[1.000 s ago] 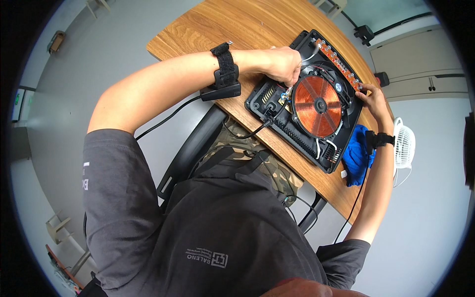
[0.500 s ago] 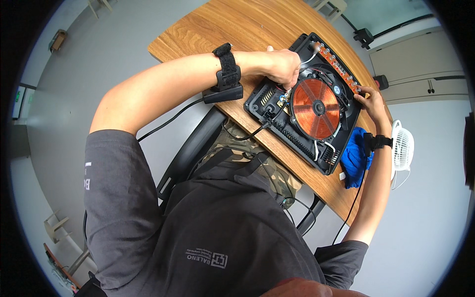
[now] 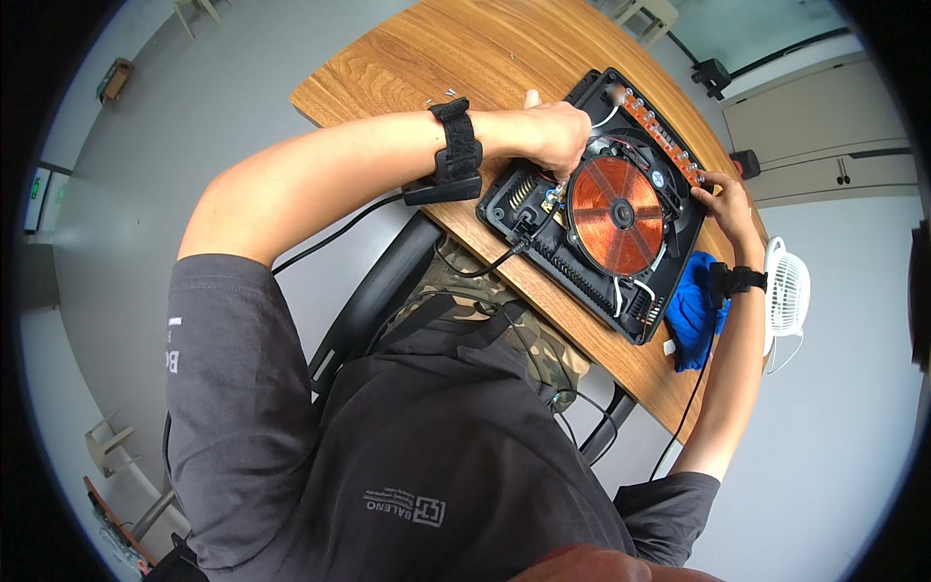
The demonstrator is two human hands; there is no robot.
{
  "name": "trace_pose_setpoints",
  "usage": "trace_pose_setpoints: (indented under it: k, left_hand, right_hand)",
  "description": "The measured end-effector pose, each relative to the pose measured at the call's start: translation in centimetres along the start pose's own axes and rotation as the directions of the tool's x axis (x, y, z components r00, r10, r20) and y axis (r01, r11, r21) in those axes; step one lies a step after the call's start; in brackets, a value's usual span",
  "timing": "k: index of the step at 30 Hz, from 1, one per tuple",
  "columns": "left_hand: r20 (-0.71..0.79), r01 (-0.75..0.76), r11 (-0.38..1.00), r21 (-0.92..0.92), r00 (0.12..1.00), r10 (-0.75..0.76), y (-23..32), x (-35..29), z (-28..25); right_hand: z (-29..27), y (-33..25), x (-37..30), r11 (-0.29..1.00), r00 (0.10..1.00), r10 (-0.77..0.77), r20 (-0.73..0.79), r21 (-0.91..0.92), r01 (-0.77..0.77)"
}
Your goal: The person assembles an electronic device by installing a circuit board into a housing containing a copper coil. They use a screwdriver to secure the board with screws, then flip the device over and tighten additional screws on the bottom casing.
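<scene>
An opened induction cooker [image 3: 558,254] lies on the table, its black housing exposing a round copper coil [image 3: 613,236]. My left hand [image 3: 555,136] reaches over the coil's left side with fingers bent down and pressed together; what they pinch beside the coil is hidden. At the far right edge, thumb and forefinger of my right hand [image 3: 727,202] close on the near end of the long orange circuit board [image 3: 664,133]. A white wire [image 3: 607,118] runs from the board's far end toward the coil. Small electronic parts [image 3: 551,201] show just below my left fingers.
A blue cloth [image 3: 692,310] lies beside the cooker, near a white fan [image 3: 787,291]. Several small screws [image 3: 450,93] rest on the wooden table [image 3: 388,68] beyond my left wrist. A black power cord [image 3: 497,262] enters the housing's near side.
My left wrist and its strap have shifted slightly right, uncovering small screws on the table. My left fingers stay beside the coil; my right hand stays at the circuit board's end.
</scene>
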State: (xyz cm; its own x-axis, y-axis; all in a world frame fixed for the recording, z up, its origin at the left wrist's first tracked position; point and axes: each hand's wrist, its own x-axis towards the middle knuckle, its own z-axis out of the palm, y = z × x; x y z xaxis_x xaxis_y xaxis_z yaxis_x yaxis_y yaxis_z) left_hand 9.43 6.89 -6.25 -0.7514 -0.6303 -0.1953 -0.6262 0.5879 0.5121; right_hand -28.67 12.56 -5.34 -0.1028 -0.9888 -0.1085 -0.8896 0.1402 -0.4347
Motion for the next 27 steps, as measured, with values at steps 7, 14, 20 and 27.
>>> trace_pose_setpoints:
  k: [7,14,20,27]
  left_hand:
    - [0.003,-0.051,0.989,0.14,0.999,0.051,0.5,-0.2,-0.4]
    - [0.083,-0.031,0.981,0.193,0.996,0.015,1.5,0.4,-1.1]
    - [0.183,-0.033,0.984,0.173,0.983,0.001,1.7,0.2,-1.9]
    - [-0.033,-0.254,0.967,-0.005,0.967,0.254,-1.3,-0.4,0.0]
  right_hand:
    - [0.0,0.5,0.2,1.0,1.0,-0.014,0.002,0.013,0.014]
    - [0.1,0.4,0.2,0.999,1.0,0.019,0.012,0.036,-0.019]
    - [-0.1,0.2,0.2,1.0,1.0,0.0,0.01,0.012,0.0]
    - [0.0,0.8,0.4,1.0,1.0,-0.007,0.009,0.023,0.007]
